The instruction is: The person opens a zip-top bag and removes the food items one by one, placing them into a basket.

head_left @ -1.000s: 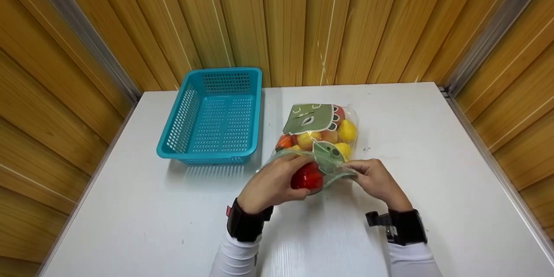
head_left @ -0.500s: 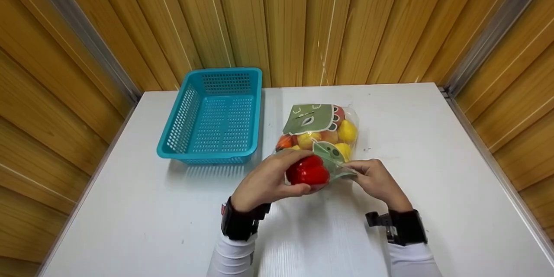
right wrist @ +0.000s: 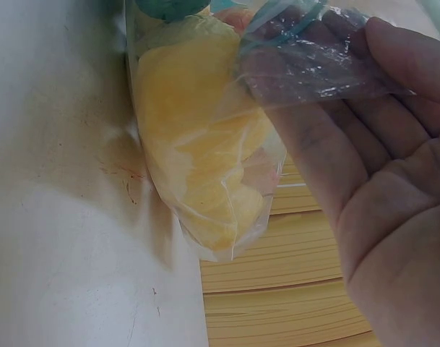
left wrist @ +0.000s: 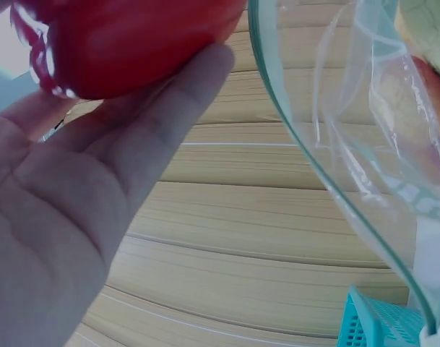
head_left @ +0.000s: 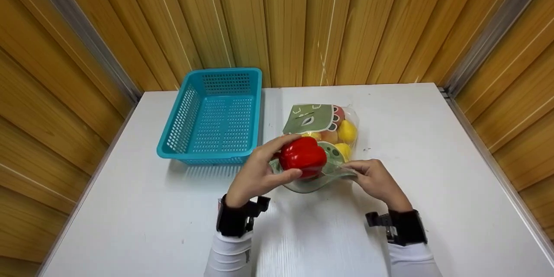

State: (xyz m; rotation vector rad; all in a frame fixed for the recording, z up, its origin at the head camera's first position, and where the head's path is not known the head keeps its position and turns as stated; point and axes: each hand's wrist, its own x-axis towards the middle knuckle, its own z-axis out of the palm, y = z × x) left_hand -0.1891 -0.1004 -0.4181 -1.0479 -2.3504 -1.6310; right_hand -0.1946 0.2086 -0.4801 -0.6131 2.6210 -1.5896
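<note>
My left hand [head_left: 255, 173] grips a red bell pepper [head_left: 304, 157], thumb on the near side and fingers over the far side. The pepper is lifted above the mouth of a clear plastic bag [head_left: 298, 187] with green printing. In the left wrist view the pepper [left wrist: 133, 43] sits in the fingers, apart from the bag's green-edged rim [left wrist: 306, 144]. My right hand [head_left: 377, 181] pinches the right edge of that opening between thumb and fingers. Yellow and reddish fruits, one a lemon-like yellow fruit [head_left: 346, 131], lie inside the bag. The pepper and left hand hide part of them.
A turquoise perforated basket [head_left: 251, 156] stands on the white table [head_left: 173, 225], left of the bag, with nothing in it. Wood-look panels [head_left: 285, 26] wall the table's back and both sides.
My left hand has drawn the red bell pepper up out of the bag's mouth and moved it slightly away from me and left. The right hand stays at the bag's edge.
</note>
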